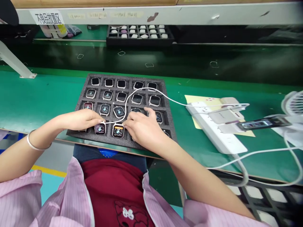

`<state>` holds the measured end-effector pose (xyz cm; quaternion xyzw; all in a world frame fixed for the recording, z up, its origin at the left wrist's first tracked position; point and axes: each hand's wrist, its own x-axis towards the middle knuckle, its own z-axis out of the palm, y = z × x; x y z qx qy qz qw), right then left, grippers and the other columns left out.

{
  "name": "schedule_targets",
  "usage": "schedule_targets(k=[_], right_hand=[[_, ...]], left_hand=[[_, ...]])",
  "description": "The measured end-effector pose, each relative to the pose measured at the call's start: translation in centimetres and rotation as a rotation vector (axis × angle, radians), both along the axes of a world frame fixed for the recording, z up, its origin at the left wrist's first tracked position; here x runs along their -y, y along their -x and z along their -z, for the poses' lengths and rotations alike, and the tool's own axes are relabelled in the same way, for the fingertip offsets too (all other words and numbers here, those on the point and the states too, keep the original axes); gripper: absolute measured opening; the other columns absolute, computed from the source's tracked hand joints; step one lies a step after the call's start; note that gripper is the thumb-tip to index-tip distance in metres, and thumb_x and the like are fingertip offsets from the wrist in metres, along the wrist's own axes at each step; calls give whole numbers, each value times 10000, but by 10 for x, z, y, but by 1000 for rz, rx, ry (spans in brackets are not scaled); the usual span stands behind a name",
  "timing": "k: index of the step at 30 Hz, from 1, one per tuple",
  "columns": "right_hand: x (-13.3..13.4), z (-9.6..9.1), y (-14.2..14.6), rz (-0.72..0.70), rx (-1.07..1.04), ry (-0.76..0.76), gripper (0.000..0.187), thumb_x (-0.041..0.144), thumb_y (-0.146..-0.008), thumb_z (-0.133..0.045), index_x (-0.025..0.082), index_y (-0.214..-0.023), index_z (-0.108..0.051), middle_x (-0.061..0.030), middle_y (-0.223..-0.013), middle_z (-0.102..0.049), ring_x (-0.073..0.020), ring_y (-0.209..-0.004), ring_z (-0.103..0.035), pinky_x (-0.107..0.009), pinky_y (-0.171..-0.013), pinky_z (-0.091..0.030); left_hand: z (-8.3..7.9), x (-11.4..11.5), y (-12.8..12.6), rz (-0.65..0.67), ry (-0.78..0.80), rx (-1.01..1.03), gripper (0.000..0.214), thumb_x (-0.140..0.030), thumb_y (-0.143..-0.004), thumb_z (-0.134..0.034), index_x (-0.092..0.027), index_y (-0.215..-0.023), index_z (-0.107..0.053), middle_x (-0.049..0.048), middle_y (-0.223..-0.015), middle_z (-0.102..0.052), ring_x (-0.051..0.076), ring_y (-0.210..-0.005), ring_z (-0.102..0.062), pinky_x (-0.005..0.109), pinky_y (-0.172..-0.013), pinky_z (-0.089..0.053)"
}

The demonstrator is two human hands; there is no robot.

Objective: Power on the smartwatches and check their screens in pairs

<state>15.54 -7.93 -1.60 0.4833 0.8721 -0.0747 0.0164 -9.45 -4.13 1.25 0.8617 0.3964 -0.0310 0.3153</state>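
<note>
A grey foam tray (pixel 71 134) holds rows of square smartwatches, several with lit dials. My left hand (pixel 80 119) is closed, its fingertips pinching the end of a white charging cable (pixel 161 92) above a lit smartwatch (pixel 100 128) in the front row. Beside that watch lies another smartwatch (pixel 118 130) with an orange band across its screen. My right hand (pixel 144 127) has its fingers curled at this watch's right edge, with the little finger raised. The hand covers some neighbouring compartments. Which part of the watch its fingertips grip is partly hidden.
On the right, a white power strip (pixel 220 135) with chargers sits on yellow paper (pixel 246 130), near a small dark display (pixel 262 123) and a white fan (pixel 293 104). Another tray (pixel 139 40) stands on the back shelf. A metal bracket (pixel 16 60) rises at left.
</note>
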Motion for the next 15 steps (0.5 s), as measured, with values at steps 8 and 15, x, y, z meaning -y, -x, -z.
schedule_targets(k=[8, 15], right_hand=[[11, 6, 0, 14, -12, -106, 274, 147, -967, -515, 191, -913, -780, -73, -931, -683, -229, -892, -605, -561, -1096, -136], [17, 11, 10, 52, -77, -242, 273, 119, -941, -513, 189, -837, -755, -55, -879, -701, -206, -838, -592, -503, -1061, -167]], left_hand=[[-1, -6, 0, 38, 149, 43, 381, -377, -998, -424, -219, -1085, -759, 26, -1031, -785, 173, -903, -689, 246, -831, -503], [-2, -2, -3, 11, 167, 44, 380, -380, -1004, -425, -217, -1089, -758, 22, -1102, -786, 162, -954, -707, 227, -871, -497]])
